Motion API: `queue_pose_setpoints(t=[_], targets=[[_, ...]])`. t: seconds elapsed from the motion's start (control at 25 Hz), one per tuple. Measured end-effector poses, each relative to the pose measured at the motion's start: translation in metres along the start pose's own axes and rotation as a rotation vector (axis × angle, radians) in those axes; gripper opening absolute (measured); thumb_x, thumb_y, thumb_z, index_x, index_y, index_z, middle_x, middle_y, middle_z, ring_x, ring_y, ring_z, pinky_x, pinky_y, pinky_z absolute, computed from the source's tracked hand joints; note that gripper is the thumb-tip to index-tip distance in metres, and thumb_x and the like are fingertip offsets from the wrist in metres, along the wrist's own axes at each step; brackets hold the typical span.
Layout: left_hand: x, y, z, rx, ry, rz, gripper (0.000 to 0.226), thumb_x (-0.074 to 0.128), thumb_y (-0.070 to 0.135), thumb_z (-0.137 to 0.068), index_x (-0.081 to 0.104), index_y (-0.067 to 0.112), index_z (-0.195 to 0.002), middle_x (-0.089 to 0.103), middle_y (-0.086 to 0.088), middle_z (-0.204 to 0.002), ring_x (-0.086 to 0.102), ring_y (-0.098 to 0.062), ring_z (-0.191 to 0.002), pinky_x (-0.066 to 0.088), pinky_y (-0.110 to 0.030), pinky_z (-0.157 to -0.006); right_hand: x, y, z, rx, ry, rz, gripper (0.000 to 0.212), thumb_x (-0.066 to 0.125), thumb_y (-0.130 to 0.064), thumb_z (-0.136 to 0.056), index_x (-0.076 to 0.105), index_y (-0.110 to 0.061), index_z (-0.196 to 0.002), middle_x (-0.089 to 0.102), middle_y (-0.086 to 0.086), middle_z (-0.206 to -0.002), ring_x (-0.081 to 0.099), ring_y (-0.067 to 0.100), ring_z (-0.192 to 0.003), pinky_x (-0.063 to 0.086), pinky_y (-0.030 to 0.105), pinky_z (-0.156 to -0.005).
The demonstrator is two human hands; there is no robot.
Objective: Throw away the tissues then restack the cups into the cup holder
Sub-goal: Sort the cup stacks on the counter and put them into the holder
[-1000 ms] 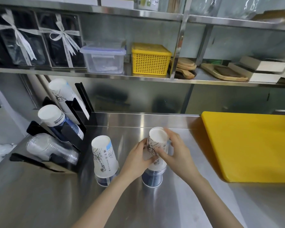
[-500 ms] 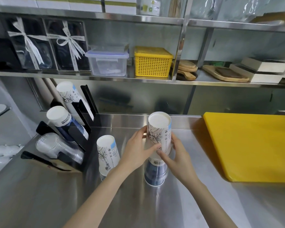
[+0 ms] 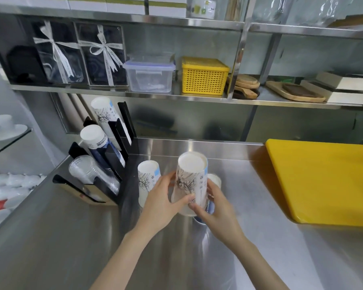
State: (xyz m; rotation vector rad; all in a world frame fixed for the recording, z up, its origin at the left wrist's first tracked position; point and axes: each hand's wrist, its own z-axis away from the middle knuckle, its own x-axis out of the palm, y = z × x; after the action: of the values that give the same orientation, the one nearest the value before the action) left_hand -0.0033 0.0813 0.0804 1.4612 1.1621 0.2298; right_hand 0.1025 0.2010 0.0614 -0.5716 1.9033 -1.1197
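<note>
I hold an upside-down white paper cup (image 3: 190, 178) with a black drawing, lifted above the steel counter. My left hand (image 3: 162, 203) grips its left side and my right hand (image 3: 215, 210) its lower right rim. Under it a blue cup (image 3: 199, 219) stands on the counter, mostly hidden. Another white cup (image 3: 215, 180) peeks out behind my right hand. A further upside-down white cup (image 3: 148, 181) stands to the left. The black cup holder (image 3: 113, 164) at the left carries slanted stacks of white cups (image 3: 105, 114), blue-and-white cups (image 3: 96, 141) and clear plastic cups (image 3: 88, 172). No tissues are visible.
A yellow cutting board (image 3: 323, 181) covers the counter's right side. The shelf above holds a clear plastic box (image 3: 149, 76), a yellow basket (image 3: 203, 76), ribboned gift boxes (image 3: 80, 53) and wooden boards (image 3: 293, 93). White crockery (image 3: 6, 185) sits beyond the counter's left edge.
The white cup has been lifted off the stack it sat on, rising and tilting slightly left, with both hands still on it. The view shifted down and left.
</note>
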Motion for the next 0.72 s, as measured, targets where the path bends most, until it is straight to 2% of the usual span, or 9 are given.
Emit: queue_pose_setpoints(t=[0.12, 0.2, 0.28, 0.44, 0.6, 0.72], targets=[[0.005, -0.03, 0.032, -0.156, -0.041, 0.018, 0.062, 0.073, 0.037, -0.069, 0.042, 0.029, -0.122, 0.054, 0.009, -0.122, 0.051, -0.002, -0.106, 0.043, -0.024, -0.091, 0.023, 0.018, 0.023, 0.069, -0.09, -0.011, 0.059, 0.069, -0.029, -0.075, 0.035, -0.06, -0.111, 0.05, -0.042, -0.111, 0.048, -0.017, -0.106, 0.037, -0.003, -0.079], [0.008, -0.047, 0.053, -0.22, -0.05, -0.009, 0.063, 0.073, 0.034, -0.07, 0.042, 0.024, -0.124, 0.055, 0.004, -0.124, 0.052, -0.009, -0.11, 0.044, -0.03, -0.095, 0.037, 0.03, 0.036, 0.113, -0.159, 0.017, 0.059, 0.069, -0.029, -0.074, 0.032, -0.058, -0.111, 0.049, -0.037, -0.114, 0.045, -0.02, -0.105, 0.035, -0.004, -0.081], [0.009, -0.061, 0.07, -0.266, -0.047, -0.044, 0.063, 0.073, 0.033, -0.07, 0.042, 0.022, -0.124, 0.056, 0.003, -0.122, 0.053, -0.011, -0.11, 0.043, -0.028, -0.093, 0.052, 0.041, 0.047, 0.158, -0.22, 0.037, 0.059, 0.069, -0.031, -0.074, 0.031, -0.052, -0.115, 0.052, -0.029, -0.115, 0.047, -0.018, -0.104, 0.035, -0.001, -0.083], [0.001, -0.085, 0.095, -0.362, -0.037, -0.079, 0.062, 0.073, 0.03, -0.07, 0.042, 0.02, -0.123, 0.055, 0.001, -0.122, 0.053, -0.011, -0.109, 0.04, -0.024, -0.088, 0.084, 0.055, 0.059, 0.23, -0.295, 0.061, 0.065, 0.069, -0.033, -0.073, 0.035, -0.029, -0.129, 0.055, -0.013, -0.12, 0.051, 0.005, -0.113, 0.037, 0.013, -0.087], [-0.01, -0.106, 0.115, -0.425, -0.041, -0.133, 0.058, 0.073, 0.029, -0.071, 0.043, 0.015, -0.118, 0.056, -0.003, -0.123, 0.053, -0.016, -0.113, 0.042, -0.028, -0.09, 0.109, 0.057, 0.063, 0.246, -0.368, 0.106, 0.062, 0.07, -0.031, -0.072, 0.04, -0.025, -0.126, 0.06, -0.005, -0.12, 0.053, 0.011, -0.113, 0.031, -0.001, -0.074], [-0.015, -0.116, 0.122, -0.437, -0.029, -0.113, 0.057, 0.073, 0.03, -0.071, 0.043, 0.017, -0.118, 0.056, -0.001, -0.124, 0.053, -0.014, -0.114, 0.04, -0.024, -0.087, 0.118, 0.056, 0.063, 0.268, -0.38, 0.113, 0.06, 0.07, -0.029, -0.071, 0.042, -0.025, -0.124, 0.062, -0.003, -0.118, 0.055, 0.014, -0.111, 0.033, 0.003, -0.073]])
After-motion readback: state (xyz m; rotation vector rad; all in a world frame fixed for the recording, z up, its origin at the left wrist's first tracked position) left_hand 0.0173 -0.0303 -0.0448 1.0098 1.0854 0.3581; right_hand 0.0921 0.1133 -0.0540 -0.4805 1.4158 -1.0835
